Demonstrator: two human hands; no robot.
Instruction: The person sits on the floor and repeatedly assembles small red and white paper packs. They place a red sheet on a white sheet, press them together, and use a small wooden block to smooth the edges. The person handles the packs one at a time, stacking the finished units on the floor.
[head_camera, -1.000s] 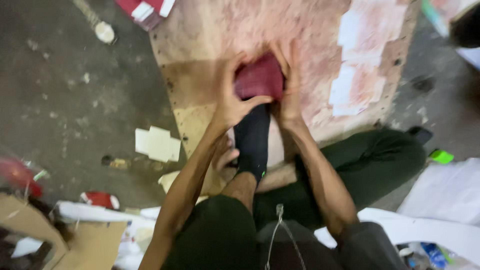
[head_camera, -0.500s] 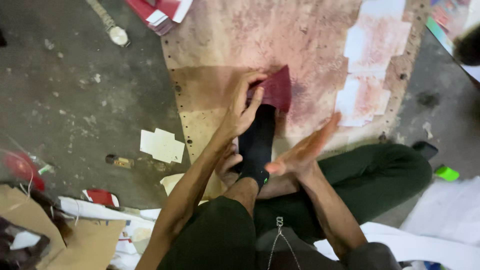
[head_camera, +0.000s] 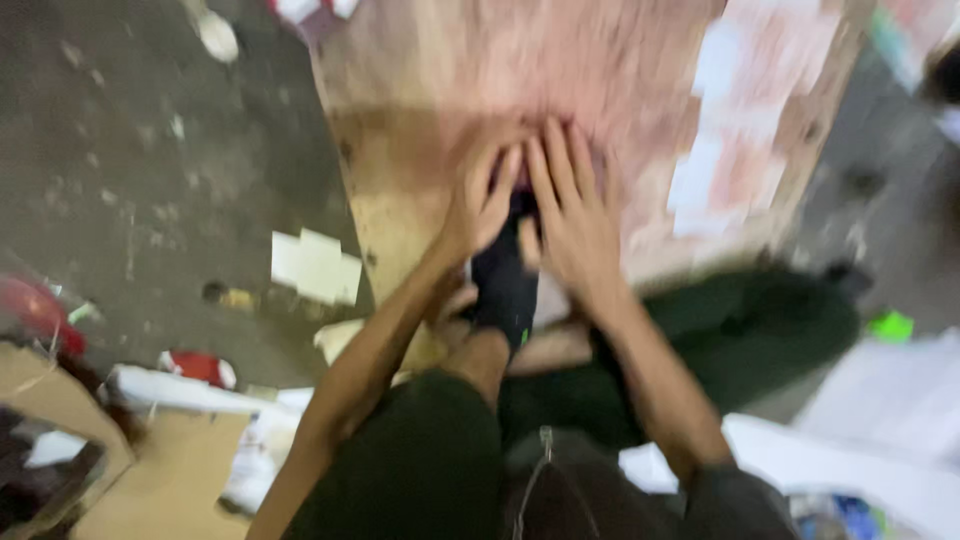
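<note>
1. Far left, a red thing (head_camera: 30, 305) and a cardboard box (head_camera: 60, 440) lie on the grey floor (head_camera: 150, 150); both are blurred and I can't say more about them.
2. Next over, white paper scraps (head_camera: 318, 265) lie on the floor just beside the board's left edge, well apart from my hands.
3. The board (head_camera: 420, 100), a stained, pinkish plywood sheet, lies flat on the floor and carries the work.
4. My left hand (head_camera: 485, 200) lies palm down on the board, fingers spread and flat, gripping nothing that I can see.
5. Between the two hands only a sliver of the dark red piece (head_camera: 522, 185) shows; it lies on the board just past my toes, mostly covered.
6. I judge the piece thin, light and soft, like cloth or leather. It looks likely to slide or crease, so I would hold it with flat pressure or pinch an edge.
7. My foot in a black sock (head_camera: 505, 285) rests at the board's near edge, touching both hands.
8. My right hand (head_camera: 575, 215) is also flat and unclenched, pressing down beside the left.
9. Right of that, white patches (head_camera: 715, 120) mark the board.
10. Far right, a small green thing (head_camera: 890, 325) lies on the floor.
</note>
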